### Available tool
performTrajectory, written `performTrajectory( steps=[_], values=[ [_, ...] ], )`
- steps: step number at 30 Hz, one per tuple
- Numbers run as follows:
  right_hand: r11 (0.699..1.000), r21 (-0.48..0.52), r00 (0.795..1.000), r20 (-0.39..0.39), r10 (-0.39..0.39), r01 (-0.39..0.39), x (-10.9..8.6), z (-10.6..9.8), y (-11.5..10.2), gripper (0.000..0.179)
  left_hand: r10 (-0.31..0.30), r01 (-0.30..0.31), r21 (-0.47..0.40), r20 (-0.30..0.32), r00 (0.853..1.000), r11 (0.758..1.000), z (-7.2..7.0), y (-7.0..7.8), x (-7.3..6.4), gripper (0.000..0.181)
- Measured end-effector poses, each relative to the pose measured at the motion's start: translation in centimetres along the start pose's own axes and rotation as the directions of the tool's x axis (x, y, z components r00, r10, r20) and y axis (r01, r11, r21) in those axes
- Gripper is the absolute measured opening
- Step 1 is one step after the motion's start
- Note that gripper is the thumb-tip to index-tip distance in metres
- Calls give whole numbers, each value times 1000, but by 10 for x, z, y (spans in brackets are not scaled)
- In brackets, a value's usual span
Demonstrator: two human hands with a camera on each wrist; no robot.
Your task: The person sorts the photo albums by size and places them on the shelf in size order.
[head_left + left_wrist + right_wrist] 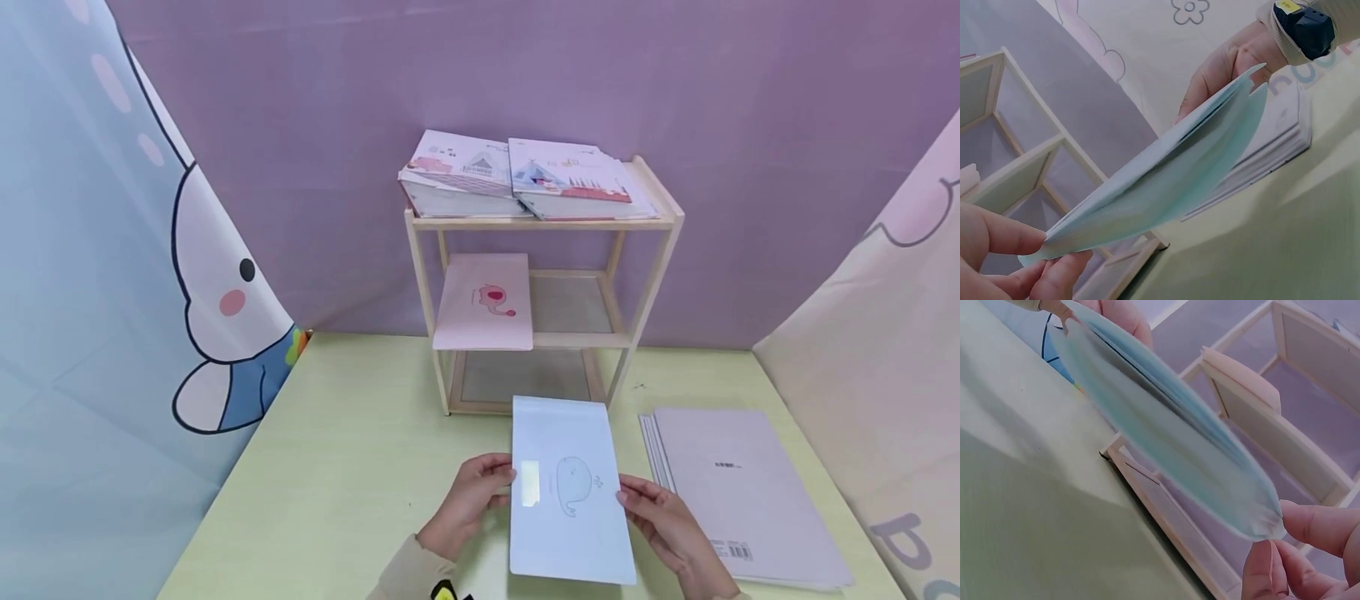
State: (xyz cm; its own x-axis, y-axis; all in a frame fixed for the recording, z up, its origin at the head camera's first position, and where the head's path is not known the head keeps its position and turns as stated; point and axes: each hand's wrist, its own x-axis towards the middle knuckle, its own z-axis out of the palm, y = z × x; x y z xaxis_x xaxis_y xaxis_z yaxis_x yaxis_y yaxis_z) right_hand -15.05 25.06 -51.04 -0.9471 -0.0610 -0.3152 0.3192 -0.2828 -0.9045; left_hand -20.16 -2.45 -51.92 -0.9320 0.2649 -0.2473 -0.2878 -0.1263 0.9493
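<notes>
A light blue notebook with a whale drawing is held up above the table between two hands. The left hand pinches its left edge between thumb and fingers, and the right hand pinches the right edge. Seen edge-on in the left wrist view, the notebook bows and its pages part slightly near the far end. In the right wrist view, the thumb and fingers grip one end of the notebook. Beyond it stands a small wooden shelf, with a pink elephant notebook on the left of its middle tier.
Two stacks of illustrated booklets, a left stack and a right stack, fill the shelf's top. A pile of large pale books lies on the table at the right. Printed curtains hang at the sides.
</notes>
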Motion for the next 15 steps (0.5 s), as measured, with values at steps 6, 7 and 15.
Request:
performTrajectory(
  steps=[6, 7, 15],
  values=[
    [1000, -2, 999, 27, -31, 31, -4, 2, -5, 22, 17, -16, -30, 18, 1000, 999, 0, 10, -6, 33],
    [999, 1, 999, 40, -34, 34, -5, 3, -6, 22, 20, -19, -34, 20, 1000, 999, 0, 12, -7, 33],
    [995, 20, 985, 139, -99, 98, -7, 1, -14, 26, 34, -33, -48, 24, 999, 998, 2, 20, -10, 34]
  ],
)
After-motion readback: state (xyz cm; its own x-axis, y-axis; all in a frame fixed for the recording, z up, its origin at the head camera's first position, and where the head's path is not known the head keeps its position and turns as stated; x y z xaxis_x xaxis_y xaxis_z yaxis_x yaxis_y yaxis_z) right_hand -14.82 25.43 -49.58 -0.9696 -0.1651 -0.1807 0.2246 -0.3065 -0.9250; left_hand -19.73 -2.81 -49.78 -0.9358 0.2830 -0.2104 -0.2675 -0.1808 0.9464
